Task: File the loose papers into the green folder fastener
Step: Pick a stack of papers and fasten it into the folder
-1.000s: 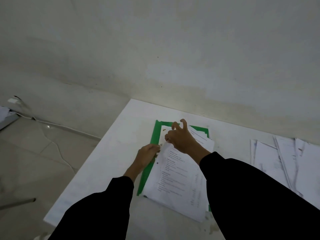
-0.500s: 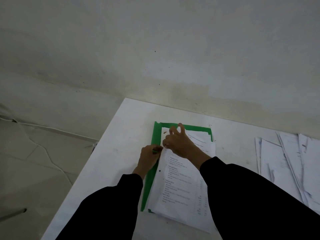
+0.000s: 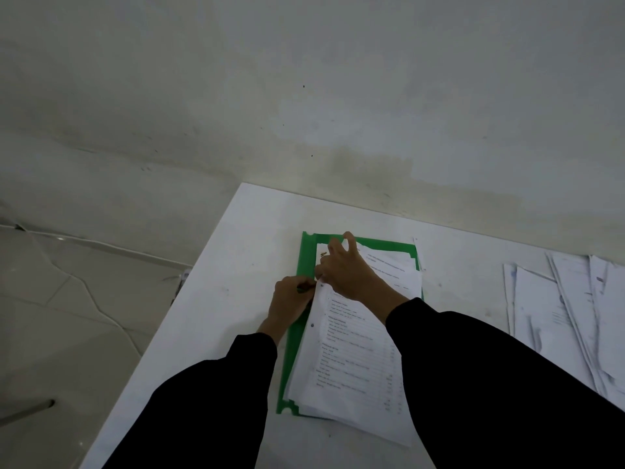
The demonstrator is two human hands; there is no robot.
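A green folder [image 3: 291,360] lies open on the white table [image 3: 236,265], with a stack of printed papers [image 3: 351,360] on it. The top sheet shows a punched hole near its left edge. My left hand [image 3: 291,302] sits at the folder's left strip, fingers curled round a small green piece of the fastener. My right hand [image 3: 348,269] presses on the upper left of the stack, thumb and fingers at the paper's punched edge. A small brass prong [image 3: 323,254] shows above my right hand. What is under my right hand stays hidden.
More loose papers [image 3: 568,313] lie spread at the table's right side. The table's left edge drops to a tiled floor [image 3: 67,316] with a white cable along the wall. A plain wall stands behind the table.
The view has shifted slightly. My left hand has moved in against the paper's left edge and now holds the green fastener piece; my right hand stays on the stack's top left.
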